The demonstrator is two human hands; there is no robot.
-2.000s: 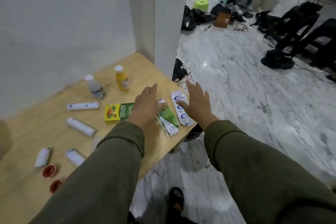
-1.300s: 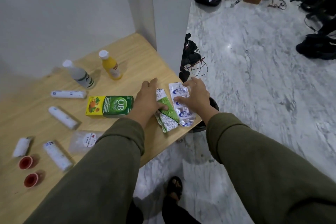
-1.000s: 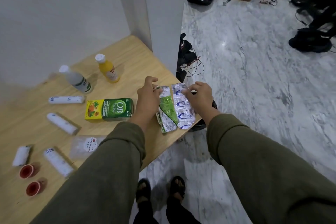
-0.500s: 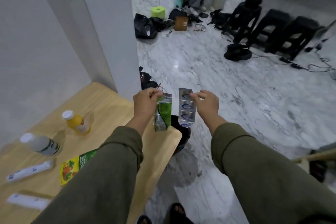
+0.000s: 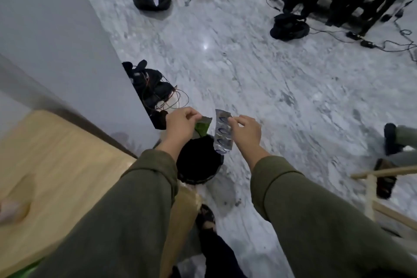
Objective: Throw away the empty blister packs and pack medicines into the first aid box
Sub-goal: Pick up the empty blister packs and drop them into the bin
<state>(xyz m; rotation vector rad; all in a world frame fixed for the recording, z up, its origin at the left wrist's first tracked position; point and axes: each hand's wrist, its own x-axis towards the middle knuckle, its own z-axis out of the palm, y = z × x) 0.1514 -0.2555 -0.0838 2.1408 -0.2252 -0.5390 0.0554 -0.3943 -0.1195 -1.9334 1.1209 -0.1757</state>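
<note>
While both arms in olive sleeves reach out past the table (image 5: 67, 165) corner, each hand pinches one blister pack over the bin (image 5: 198, 162). That bin is a dark round pail standing on the marble floor (image 5: 282, 101), just beside the table's corner and partly hidden by the left sleeve.

Above the bin's far rim, the left hand (image 5: 180, 125) has its thumb and fingertips pressed together on the top edge of the green pack (image 5: 203, 128), which hangs down towards the bin's mouth. Just to the right of it, the right hand (image 5: 244, 130) pinches the silver pack (image 5: 223, 133) near its upper end between thumb and forefinger; the strip hangs nearly upright, its lower end level with the bin's far right rim. The two packs hang close together but apart.

Whether the pockets of either pack are empty cannot be told, as the frame is blurred.

Beyond the bin, at the foot of a white pillar (image 5: 79, 52), lies a dark bundle of gear with thin wires (image 5: 153, 90). Nearer than the bin, below the sleeves, a sandalled foot (image 5: 205, 216) stands on the floor. On the table, left of the bin, nothing is sharp enough to name.
</note>
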